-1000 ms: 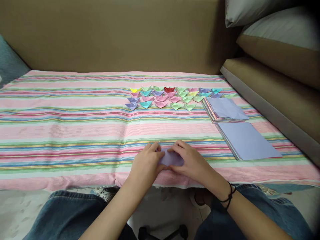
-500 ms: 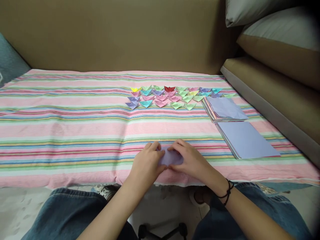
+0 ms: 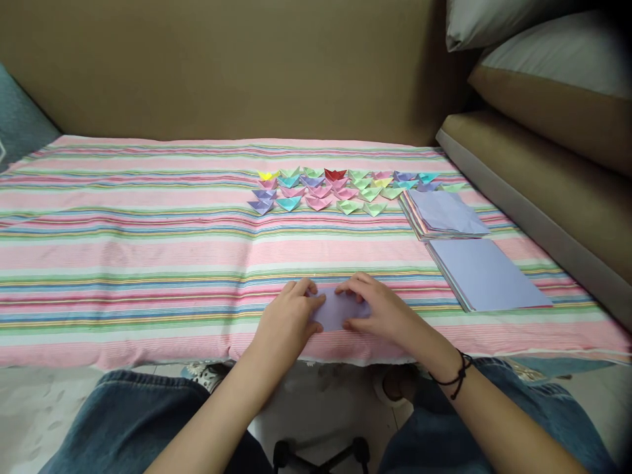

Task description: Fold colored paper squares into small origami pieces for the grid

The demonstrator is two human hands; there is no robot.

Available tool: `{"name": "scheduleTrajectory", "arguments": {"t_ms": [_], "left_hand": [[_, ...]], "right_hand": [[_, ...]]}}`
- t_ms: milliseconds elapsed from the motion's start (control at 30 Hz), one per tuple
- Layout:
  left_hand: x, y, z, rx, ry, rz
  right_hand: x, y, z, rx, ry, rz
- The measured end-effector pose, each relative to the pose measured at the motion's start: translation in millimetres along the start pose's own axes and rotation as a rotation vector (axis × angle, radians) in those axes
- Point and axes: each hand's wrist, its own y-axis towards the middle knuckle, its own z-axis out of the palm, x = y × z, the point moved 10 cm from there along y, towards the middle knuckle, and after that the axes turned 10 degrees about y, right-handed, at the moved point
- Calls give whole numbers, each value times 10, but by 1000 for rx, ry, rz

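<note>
A small purple paper (image 3: 333, 311) lies on the striped cloth (image 3: 162, 253) near its front edge, between my two hands. My left hand (image 3: 292, 315) has its curved fingers and thumb on the paper's left side. On the right side, my right hand (image 3: 378, 309) holds the paper with fingertips at the upper part and thumb at the lower edge. The paper looks flat, and its far right part is hidden under my right hand.
Several folded paper boats (image 3: 318, 191) in mixed colours stand in rows toward the back. Two paper stacks, a crumpled-topped one (image 3: 451, 214) and a smooth one (image 3: 494, 276), lie at the right, beside brown cushions (image 3: 543, 171).
My right hand has shifted slightly right, away from my left hand. More of the purple paper shows between them, and it looks flatter.
</note>
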Motion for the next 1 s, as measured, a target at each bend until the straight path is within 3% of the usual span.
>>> {"name": "scheduleTrajectory", "arguments": {"t_ms": [433, 667, 900, 1000], "left_hand": [[353, -45, -6, 27, -29, -36], [570, -132, 60, -16, -52, -21], [496, -237, -40, 19, -276, 56], [361, -286, -198, -86, -200, 113]], "right_hand": [[-292, -147, -297, -10, -78, 72], [-321, -187, -304, 17, -78, 67], [-104, -268, -317, -22, -105, -40], [117, -282, -334, -100, -130, -139]]}}
